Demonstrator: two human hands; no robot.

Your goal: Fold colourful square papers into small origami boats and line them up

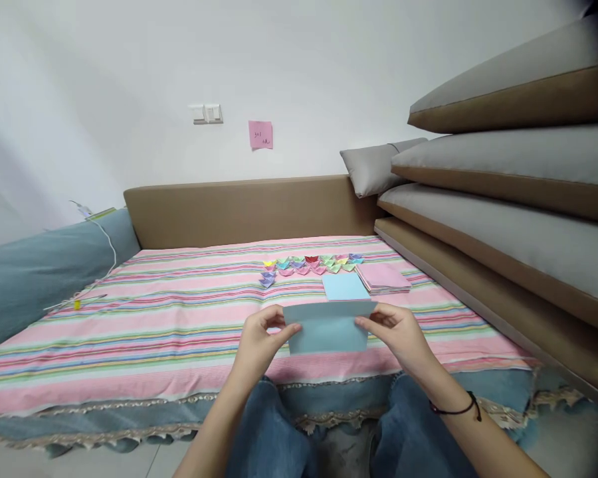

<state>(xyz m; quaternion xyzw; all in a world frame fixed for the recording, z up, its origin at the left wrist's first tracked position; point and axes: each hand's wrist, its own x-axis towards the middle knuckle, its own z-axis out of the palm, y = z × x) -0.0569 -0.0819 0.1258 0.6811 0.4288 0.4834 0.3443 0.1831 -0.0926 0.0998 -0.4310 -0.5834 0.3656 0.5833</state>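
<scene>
Before the paper stack, pinching a blue sheet between thumb and fingers of left hand and right hand.

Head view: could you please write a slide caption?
Left hand and right hand hold a blue paper sheet, colourful folded papers lying beyond on striped cloth.
</scene>
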